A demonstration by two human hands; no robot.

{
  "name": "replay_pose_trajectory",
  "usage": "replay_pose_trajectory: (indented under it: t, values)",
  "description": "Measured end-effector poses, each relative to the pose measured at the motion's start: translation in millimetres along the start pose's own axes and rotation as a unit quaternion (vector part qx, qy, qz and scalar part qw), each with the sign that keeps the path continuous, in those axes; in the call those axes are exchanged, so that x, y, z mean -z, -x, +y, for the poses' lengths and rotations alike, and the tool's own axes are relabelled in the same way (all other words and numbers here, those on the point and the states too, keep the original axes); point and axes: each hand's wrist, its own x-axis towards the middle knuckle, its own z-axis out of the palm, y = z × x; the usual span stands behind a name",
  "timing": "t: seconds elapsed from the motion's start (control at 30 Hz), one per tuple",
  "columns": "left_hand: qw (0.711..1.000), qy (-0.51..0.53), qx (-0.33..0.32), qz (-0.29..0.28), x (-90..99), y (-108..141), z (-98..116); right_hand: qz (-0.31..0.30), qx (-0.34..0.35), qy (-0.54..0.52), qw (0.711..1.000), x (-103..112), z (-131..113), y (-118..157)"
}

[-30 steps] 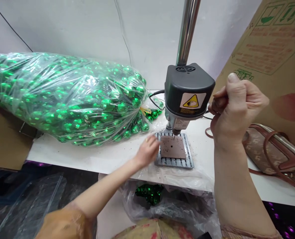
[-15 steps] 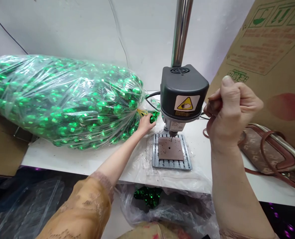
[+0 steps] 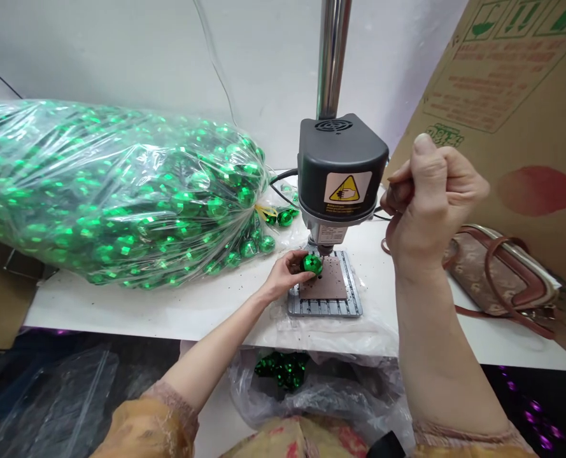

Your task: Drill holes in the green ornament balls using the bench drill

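Green bauble (image 3: 312, 264) gripped in fingers (image 3: 296, 256) of left hand (image 3: 281, 278), just under drill press (image 3: 342, 168); right hand (image 3: 428, 203) raised farther away, fingers closed.

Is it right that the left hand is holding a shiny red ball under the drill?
Not quite: the ball is green, not red, as the head view shows. The left hand is holding it under the drill press, just as you said.
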Motion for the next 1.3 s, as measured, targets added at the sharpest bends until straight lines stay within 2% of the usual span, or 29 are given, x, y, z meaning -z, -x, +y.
replay_pose_trajectory:
  t: [0.27,0.47,0.7,0.93,1.17,1.3]
  values:
    - [0.999,-0.033,-0.018,-0.005,-12.5,3.4,-4.6,-0.004,-0.002,-0.015,1.000,1.1,0.6,0.6]
    - [0.989,-0.117,-0.087,-0.007,-23.4,9.7,-7.8,-0.008,-0.006,-0.013,1.000,1.1,0.7,-0.3]
    - [0.993,-0.102,-0.067,-0.011,-30.9,12.2,-13.9,-0.011,-0.002,-0.006,1.000,5.8,1.7,3.7]
    - [0.996,-0.071,-0.048,-0.025,-30.6,11.3,-9.4,0.033,0.080,-0.021,0.996,15.2,8.3,31.7]
    - [0.996,-0.073,-0.054,-0.028,-29.4,11.0,-8.9,0.027,0.163,-0.073,0.984,22.5,22.4,44.2]
    - [0.995,-0.075,-0.056,-0.025,-29.4,11.1,-9.7,0.024,0.179,-0.081,0.980,25.6,29.3,46.2]
